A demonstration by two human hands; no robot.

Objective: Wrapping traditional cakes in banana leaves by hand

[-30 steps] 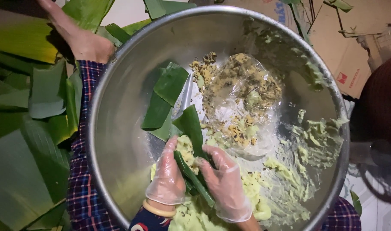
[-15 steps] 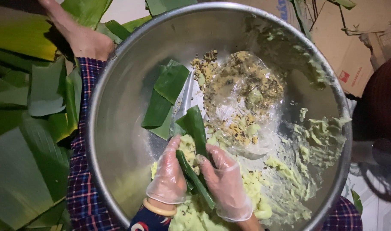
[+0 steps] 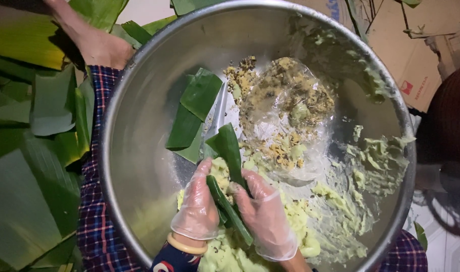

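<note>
A large steel bowl (image 3: 139,126) fills the view. Both my hands wear clear plastic gloves and work low in its middle. My left hand (image 3: 197,206) and my right hand (image 3: 264,214) together fold a green banana leaf strip (image 3: 230,151) between them. The leaf's upper end sticks up past my fingers. Pale green dough (image 3: 225,254) lies under my hands. A clear plastic sheet with yellow crumbly filling (image 3: 285,108) sits just beyond.
Loose leaf pieces (image 3: 194,113) and a metal blade (image 3: 217,116) lie in the bowl. Dough smears (image 3: 378,156) coat its right wall. Banana leaves (image 3: 33,151) are piled at left, with a bare foot (image 3: 99,45) at top left. Cardboard boxes (image 3: 411,55) stand at top right.
My hands and the leaf strip have stayed almost in place, with only slight finger shifts around the leaf.
</note>
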